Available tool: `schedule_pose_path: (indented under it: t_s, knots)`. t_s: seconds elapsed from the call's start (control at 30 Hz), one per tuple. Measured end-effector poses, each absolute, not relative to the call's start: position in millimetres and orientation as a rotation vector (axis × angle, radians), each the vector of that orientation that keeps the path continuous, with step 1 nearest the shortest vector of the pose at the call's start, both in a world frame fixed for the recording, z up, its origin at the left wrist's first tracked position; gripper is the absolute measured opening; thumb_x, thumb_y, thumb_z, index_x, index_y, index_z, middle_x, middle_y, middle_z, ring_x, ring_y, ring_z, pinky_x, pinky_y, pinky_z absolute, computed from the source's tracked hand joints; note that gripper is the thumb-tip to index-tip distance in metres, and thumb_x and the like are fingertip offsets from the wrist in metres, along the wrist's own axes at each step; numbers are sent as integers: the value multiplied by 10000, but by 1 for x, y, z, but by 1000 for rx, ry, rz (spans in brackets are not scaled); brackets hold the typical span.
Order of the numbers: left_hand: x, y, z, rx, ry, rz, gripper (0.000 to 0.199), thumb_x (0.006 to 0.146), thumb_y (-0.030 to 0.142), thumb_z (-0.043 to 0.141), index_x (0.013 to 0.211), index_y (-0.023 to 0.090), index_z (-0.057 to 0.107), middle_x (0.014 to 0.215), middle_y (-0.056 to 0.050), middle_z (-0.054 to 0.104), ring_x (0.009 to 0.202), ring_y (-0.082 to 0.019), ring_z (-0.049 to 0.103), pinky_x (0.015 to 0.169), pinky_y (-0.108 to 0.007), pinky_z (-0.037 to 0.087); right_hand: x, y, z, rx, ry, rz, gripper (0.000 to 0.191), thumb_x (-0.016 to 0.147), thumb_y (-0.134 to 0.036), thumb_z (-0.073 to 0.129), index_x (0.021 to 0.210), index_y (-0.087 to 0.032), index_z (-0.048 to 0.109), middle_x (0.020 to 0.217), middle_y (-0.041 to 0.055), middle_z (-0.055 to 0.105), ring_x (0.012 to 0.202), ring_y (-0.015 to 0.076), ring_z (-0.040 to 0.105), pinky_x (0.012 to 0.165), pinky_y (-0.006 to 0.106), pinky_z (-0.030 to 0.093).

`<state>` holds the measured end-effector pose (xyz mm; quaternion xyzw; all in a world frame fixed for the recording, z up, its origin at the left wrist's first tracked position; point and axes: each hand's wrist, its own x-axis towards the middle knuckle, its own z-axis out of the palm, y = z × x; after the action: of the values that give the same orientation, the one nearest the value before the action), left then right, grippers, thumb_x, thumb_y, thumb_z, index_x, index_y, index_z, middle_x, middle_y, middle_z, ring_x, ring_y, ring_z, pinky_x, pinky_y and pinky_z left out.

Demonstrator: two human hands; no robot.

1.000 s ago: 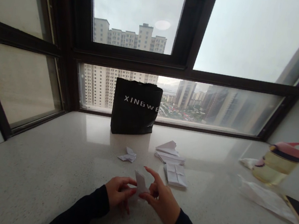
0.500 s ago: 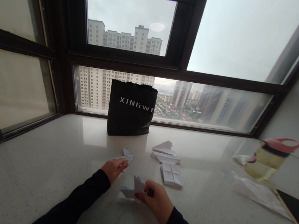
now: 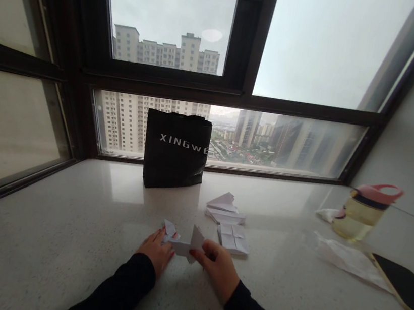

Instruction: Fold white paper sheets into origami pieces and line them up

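A small white folded paper piece (image 3: 169, 228) with a raised flap lies under the fingers of my left hand (image 3: 153, 249), which closes over it low on the counter. Just to the right, my right hand (image 3: 220, 268) pinches a second white folded paper piece (image 3: 182, 248) between thumb and fingers, its pointed flap standing up. The left end of this second piece reaches to my left fingertips; whether the two pieces touch is hard to make out. Beyond my right hand lie several folded papers, among them a square one (image 3: 233, 238) with crossed creases.
A black bag (image 3: 174, 166) with white letters stands by the window. On the right are a yellow bottle with a pink lid (image 3: 359, 216), a crumpled white tissue or wrapper (image 3: 349, 260) and a dark phone (image 3: 403, 285). Everything rests on a pale speckled counter (image 3: 47, 235).
My left hand has come nearer, bringing its folded paper closer. My right hand has raised its paper slightly, and the two pieces are now side by side. The view has shifted a little right.
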<state>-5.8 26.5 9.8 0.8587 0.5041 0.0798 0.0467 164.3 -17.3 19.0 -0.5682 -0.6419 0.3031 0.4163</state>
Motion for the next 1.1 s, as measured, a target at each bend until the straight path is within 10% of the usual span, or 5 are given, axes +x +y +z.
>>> schedule_pose_path:
  t_s: [0.23,0.5,0.93,1.1]
  knots:
    - [-10,1,29,2368,1639,301,414,619,299,583,1024,275,500,916,-26,559,903,-231,496,739,-348,389,167,-17,22,-1383,-1591,769,329,669,-461,483,530,-166,441,461,-68,332,439,80,317,413,202,235]
    - [-17,13,15,1952,1081,830,855,575,164,570,1252,233,52,801,17,482,535,-95,486,519,-230,405,158,-26,21,-1437,-1775,604,194,630,-325,595,560,-158,525,511,-50,415,486,96,378,473,209,286]
    - [-11,-10,22,2308,810,698,779,607,25,439,1286,239,122,979,-32,556,763,-160,514,733,-285,398,154,-31,20,-1418,-2013,352,136,619,-179,630,551,-176,512,646,5,535,662,158,480,592,254,375]
    - [-7,-5,19,2573,989,580,785,632,27,434,1295,258,82,805,-23,602,677,-181,518,675,-320,405,151,-34,20,-1352,-1769,505,384,572,-127,613,934,-189,504,770,-9,534,498,86,436,496,216,393]
